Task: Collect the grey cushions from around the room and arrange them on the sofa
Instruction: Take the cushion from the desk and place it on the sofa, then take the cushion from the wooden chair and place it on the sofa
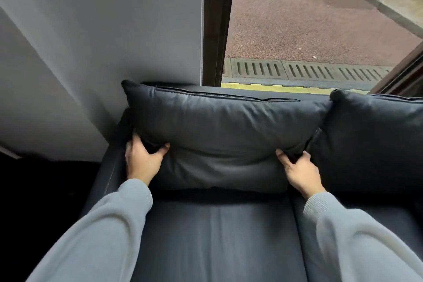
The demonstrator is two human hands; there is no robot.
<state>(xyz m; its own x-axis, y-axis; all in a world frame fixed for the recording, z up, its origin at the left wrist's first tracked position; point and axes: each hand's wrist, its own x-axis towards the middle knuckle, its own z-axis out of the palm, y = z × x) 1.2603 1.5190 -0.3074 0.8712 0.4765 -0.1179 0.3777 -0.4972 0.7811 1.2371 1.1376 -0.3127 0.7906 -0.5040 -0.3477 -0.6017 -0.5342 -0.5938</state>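
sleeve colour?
Light grey sleeves, plain knit with ribbed cuffs, no pattern. Head view, the only one.

Dark grey cushion (pixel 219 135), dark grey sofa (pixel 215 236), light grey sleeves (pixel 109 224), white wall (pixel 103 18), reddish-brown ground (pixel 297 18)

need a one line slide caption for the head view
Both hands, left and right, grip the lower corners of a grey cushion propped against the sofa back, beside a second cushion.

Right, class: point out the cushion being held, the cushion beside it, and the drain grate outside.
held cushion (pixel 219 135), head view, middle of its front face
second cushion (pixel 375 139), head view, front face
drain grate (pixel 258 68), head view, slotted top
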